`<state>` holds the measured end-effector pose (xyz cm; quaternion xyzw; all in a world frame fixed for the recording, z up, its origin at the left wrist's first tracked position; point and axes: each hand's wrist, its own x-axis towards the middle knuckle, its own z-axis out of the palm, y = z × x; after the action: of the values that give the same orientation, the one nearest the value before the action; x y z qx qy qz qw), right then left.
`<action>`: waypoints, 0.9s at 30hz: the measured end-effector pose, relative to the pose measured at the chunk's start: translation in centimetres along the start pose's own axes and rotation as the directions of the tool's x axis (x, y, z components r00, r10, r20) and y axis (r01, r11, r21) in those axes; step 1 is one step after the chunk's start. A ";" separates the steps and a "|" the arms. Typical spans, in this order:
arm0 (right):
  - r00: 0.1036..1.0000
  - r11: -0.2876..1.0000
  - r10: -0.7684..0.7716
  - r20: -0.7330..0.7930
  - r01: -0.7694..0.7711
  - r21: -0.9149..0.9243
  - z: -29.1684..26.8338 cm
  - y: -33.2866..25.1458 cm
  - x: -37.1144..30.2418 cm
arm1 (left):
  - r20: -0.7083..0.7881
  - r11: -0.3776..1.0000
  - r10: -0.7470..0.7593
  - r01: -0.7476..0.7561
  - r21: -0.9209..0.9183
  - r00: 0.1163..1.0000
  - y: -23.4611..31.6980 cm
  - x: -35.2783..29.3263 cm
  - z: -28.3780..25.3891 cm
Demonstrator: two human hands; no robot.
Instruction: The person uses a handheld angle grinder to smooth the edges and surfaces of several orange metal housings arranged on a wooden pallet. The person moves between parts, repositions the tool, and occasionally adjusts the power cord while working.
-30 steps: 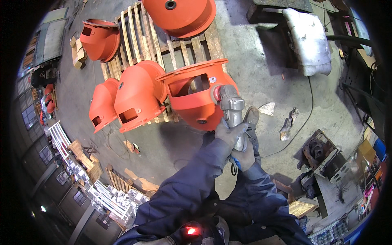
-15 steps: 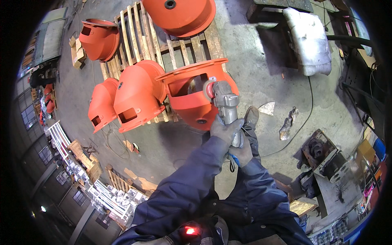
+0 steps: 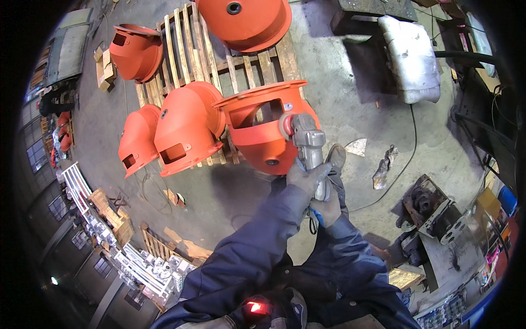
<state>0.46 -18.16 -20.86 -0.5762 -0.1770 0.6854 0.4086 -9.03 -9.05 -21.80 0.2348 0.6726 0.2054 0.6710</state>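
A grey angle grinder [image 3: 310, 141] is held out in front of me in both gloved hands. My left hand [image 3: 304, 175] is closed around the front of its handle, close behind the head. Further back, my right hand [image 3: 326, 206] grips the rear end. The grinder's reddish round disc [image 3: 286, 126] is at the right edge of the window in an orange flanged elbow housing [image 3: 255, 143]; whether it touches the metal I cannot tell. Through that rectangular window the housing's hollow inside shows. A dark cord hangs near my right hand.
Several more orange housings [image 3: 186, 118] stand on and beside a wooden pallet [image 3: 241, 68]. At the right are a wrapped pale bundle [image 3: 410, 60] on a stand and a cable on the floor. Metal parts [image 3: 424, 200] sit lower right; white racks [image 3: 139, 268] stand lower left.
The grinder and both hands have shifted slightly right and down in the view, and the disc sits a little lower against the window's right edge. Both hands keep their grip.
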 end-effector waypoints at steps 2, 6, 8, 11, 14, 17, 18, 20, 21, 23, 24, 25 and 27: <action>1.000 1.000 0.014 0.008 -0.014 0.000 0.9 -0.6 -2.1 | 0.038 0.996 0.059 -0.056 -0.064 0.998 0.8 -2.4 -0.5; 0.998 0.999 0.025 -0.064 -0.027 -0.032 3.5 -1.4 -7.0 | 0.206 0.992 0.117 -0.107 -0.060 0.971 2.9 -8.4 -2.8; 0.997 0.997 0.070 -0.043 -0.070 -0.015 4.8 -1.9 -9.3 | 0.211 0.995 -0.095 0.096 0.005 0.973 3.7 -10.5 -4.3; 0.994 0.994 0.105 -0.017 -0.105 -0.042 6.7 -2.2 -11.5 | 0.237 0.980 -0.057 0.099 -0.170 0.970 3.3 -12.9 -6.0; 0.996 0.997 0.067 0.051 -0.065 -0.047 7.8 -2.1 -12.9 | 0.256 0.969 0.060 0.006 -0.247 0.965 1.4 -14.0 -7.1; 0.994 0.972 0.113 0.011 -0.108 -0.209 7.7 -1.4 -13.4 | 0.216 0.960 -0.054 0.110 -0.258 0.975 -0.7 -14.3 -7.4; 0.995 0.955 0.092 0.032 -0.079 -0.287 7.4 -1.1 -13.3 | 0.179 0.964 0.034 0.015 -0.267 0.983 -1.2 -14.1 -7.2; 0.998 0.979 0.055 0.039 -0.046 -0.200 6.5 -0.4 -12.9 | 0.175 0.980 0.061 -0.025 -0.197 0.983 -1.9 -13.4 -6.6; 0.998 0.986 0.048 0.037 -0.041 -0.162 6.0 -0.1 -12.7 | 0.174 0.987 0.086 -0.060 -0.149 0.981 -2.1 -12.7 -6.3; 0.999 0.988 0.016 -0.049 -0.024 -0.155 5.3 0.6 -11.1 | 0.260 0.975 -0.001 0.058 -0.214 0.966 -2.2 -10.6 -5.5; 0.995 0.988 -0.001 -0.100 -0.014 -0.157 5.0 1.0 -10.1 | 0.268 0.972 -0.011 0.073 -0.223 0.963 -2.2 -9.2 -5.0; 0.990 0.986 -0.047 -0.130 0.025 -0.166 5.0 1.4 -9.4 | 0.275 0.977 -0.014 0.072 -0.201 0.961 -2.4 -7.9 -4.6; 0.988 0.996 -0.037 -0.148 0.024 -0.087 4.9 2.0 -7.2 | 0.255 0.982 0.066 -0.017 -0.189 0.965 -2.5 -5.3 -4.3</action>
<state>-4.87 -23.78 -16.28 -0.6399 -0.1837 0.6259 0.4064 -13.46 -14.09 -18.94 0.2102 0.5517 0.2487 0.7678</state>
